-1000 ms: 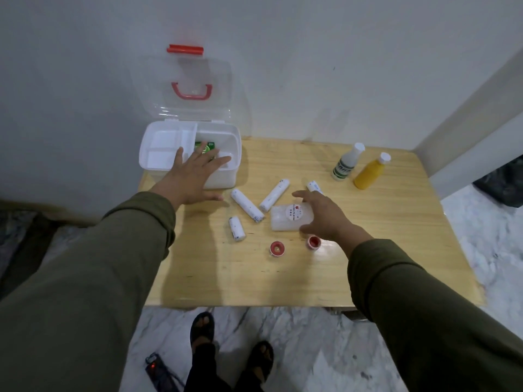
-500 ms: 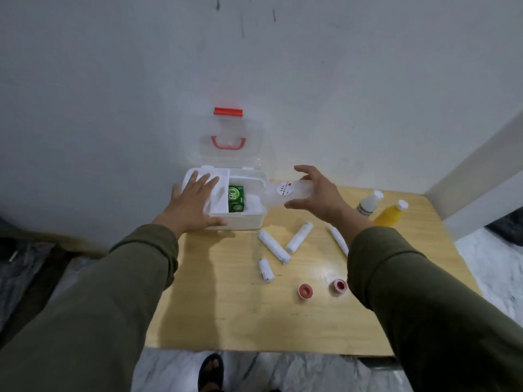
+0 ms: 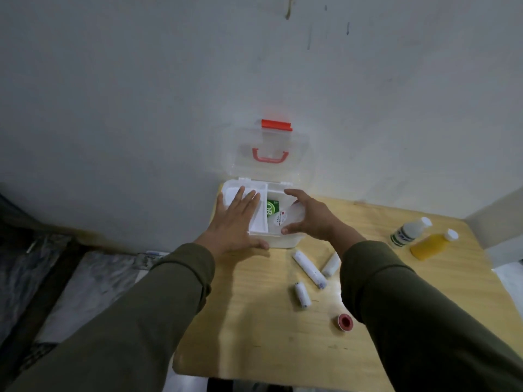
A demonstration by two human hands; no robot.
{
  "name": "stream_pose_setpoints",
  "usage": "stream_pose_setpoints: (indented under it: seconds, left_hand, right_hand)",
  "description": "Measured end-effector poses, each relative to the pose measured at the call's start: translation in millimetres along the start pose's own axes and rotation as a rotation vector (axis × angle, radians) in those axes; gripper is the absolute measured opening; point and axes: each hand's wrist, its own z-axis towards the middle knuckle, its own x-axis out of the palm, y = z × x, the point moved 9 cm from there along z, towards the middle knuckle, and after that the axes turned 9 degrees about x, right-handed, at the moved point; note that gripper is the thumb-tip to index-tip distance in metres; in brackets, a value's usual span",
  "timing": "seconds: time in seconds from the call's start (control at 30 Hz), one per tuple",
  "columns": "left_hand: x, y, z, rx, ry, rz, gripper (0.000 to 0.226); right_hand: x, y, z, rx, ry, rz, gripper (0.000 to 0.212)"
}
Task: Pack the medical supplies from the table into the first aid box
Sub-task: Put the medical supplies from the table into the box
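Table (image 3: 254, 349): pale wood, set against the wall.
First aid box (image 3: 283, 241): white, at the table's far-left corner, clear lid (image 3: 271, 154) upright against the wall. Left compartment bare; right compartment holds a green packet (image 3: 273, 206).
Left hand (image 3: 235, 219): flat, fingers spread, grasping nothing, pressed on the box's left side to steady it.
Right hand (image 3: 310, 216): fingers curled around a translucent container (image 3: 285, 219), lowering it into the right compartment beside the packet.
Step in hand: placing the container. Next move likely calls for opening the fingers, then reaching for an item on the table.
Unpacked: white bottle (image 3: 409, 232), orange bottle (image 3: 431, 244), three gauze rolls (image 3: 310, 268), red tape roll (image 3: 344, 321).
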Motion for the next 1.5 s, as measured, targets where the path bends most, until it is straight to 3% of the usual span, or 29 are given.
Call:
stream_pose_setpoints:
  seconds: [0.33,0.57,0.87,1.17,1.5]
  left_hand:
    - [0,0,-2,-0.018,-0.005,0.024,0.122]
    - [0,0,-1,-0.039,0.003,0.037,0.120]
    - [1,1,-1,-0.068,0.037,0.052,0.118]
    - [4,1,0,-0.078,0.083,0.091,0.118]
    - [5,1,2,-0.078,0.090,0.086,0.118]
  right_hand:
    - [21,2,11,-0.013,0.033,-0.030,0.078]
    - [19,-2,11,0.017,-0.057,-0.039,0.067]
    - [34,6,13,0.036,0.100,0.093,0.062]
    - [48,13,14,0.019,0.175,0.190,0.071]
    - [61,8,20,0.129,0.289,0.242,0.089]
